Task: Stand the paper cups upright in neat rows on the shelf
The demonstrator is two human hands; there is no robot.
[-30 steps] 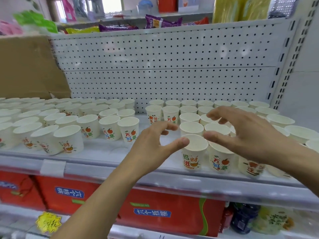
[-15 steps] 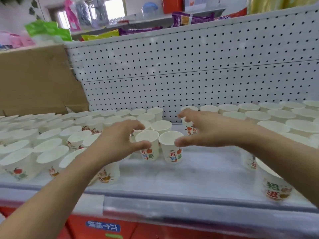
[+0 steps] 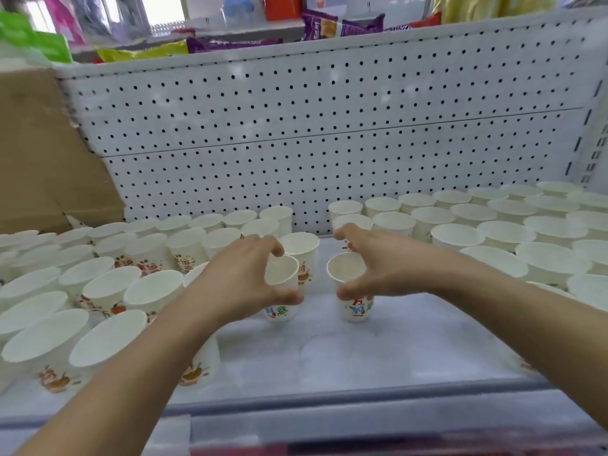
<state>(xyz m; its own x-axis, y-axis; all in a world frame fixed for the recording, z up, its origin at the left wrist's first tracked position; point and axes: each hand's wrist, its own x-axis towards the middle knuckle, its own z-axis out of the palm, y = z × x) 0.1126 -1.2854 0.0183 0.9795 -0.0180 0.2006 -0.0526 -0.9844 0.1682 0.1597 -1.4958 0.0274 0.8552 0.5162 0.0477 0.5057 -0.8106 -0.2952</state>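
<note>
White paper cups with red and green print stand upright in rows across the shelf [image 3: 378, 350]. My left hand [image 3: 240, 281] curls round one cup [image 3: 281, 287] at the right edge of the left group [image 3: 108, 284], thumb in front and fingers behind. My right hand [image 3: 378, 268] grips another cup [image 3: 352, 284] the same way in the gap between the groups. A third cup [image 3: 301, 251] stands just behind the left-hand cup. The right group [image 3: 513, 228] fills the shelf's right side.
A white pegboard back panel [image 3: 329, 126] rises behind the cups. A brown cardboard box [image 3: 39, 153] stands at the back left. Snack packets [image 3: 322, 24] lie on the shelf above. The shelf's grey front rail [image 3: 362, 419] runs along the near edge.
Both hands have closed round two cups in the middle gap, and those cups now stand further apart. The view has shifted closer and to the left across the frames.
</note>
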